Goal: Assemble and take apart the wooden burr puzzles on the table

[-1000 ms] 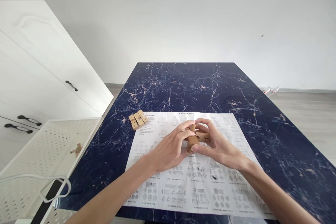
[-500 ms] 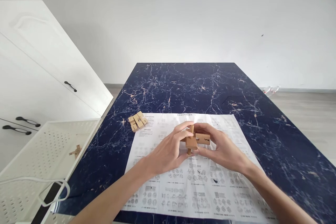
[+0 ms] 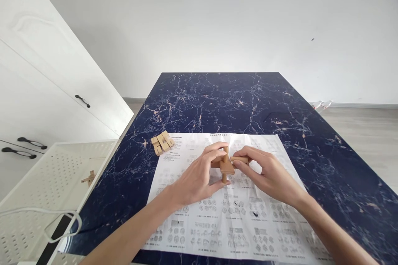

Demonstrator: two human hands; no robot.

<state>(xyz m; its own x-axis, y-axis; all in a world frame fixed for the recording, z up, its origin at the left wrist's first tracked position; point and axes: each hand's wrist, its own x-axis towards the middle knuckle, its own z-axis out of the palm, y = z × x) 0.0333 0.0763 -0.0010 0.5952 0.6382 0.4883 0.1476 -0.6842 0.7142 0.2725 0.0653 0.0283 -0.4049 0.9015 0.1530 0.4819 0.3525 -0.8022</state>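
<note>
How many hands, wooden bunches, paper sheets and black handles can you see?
Hands: 2, left hand, right hand
Wooden bunches: 3, held bunch, corner bunch, bin bunch
Paper sheet: 1
Black handles: 3
Total: 9

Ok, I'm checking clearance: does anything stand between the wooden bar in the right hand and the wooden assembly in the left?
Nothing visible does. The wooden bar, pinched by the right hand, sits immediately beside the wooden assembly; whether they touch is unclear.

left hand (image 3: pixel 196 176) and right hand (image 3: pixel 273 176) gripping wooden pieces (image 3: pixel 227 168)
</note>
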